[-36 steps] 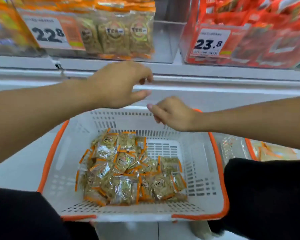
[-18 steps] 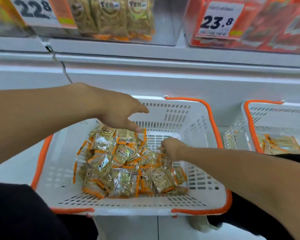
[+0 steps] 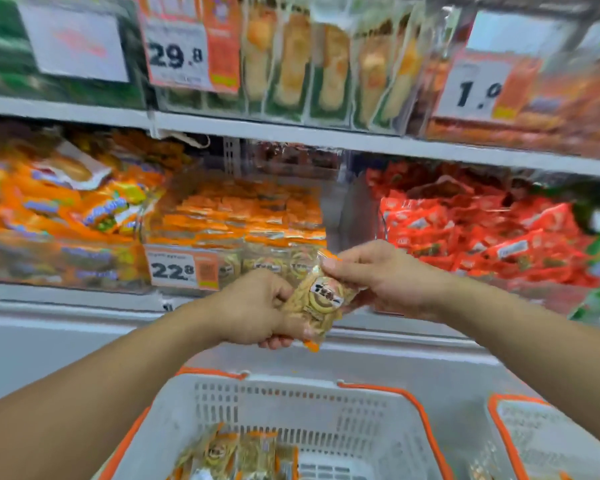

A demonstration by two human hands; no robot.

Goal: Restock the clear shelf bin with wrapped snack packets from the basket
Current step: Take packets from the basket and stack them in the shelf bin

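1. Left hand and right hand both grip one snack packet, held above the basket.
2. The clear shelf bin sits just beyond, packets inside.

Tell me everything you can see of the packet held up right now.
The packet is a small clear-film wrapper with orange sealed ends and a round brown-and-white label bearing dark lettering; the contents look pale golden. It is tilted, one orange end low near the left hand, the other at the right hand. Both hands hold it, the right pinching its top edge. It hangs above the basket, in front of the clear bin tagged 22.8.
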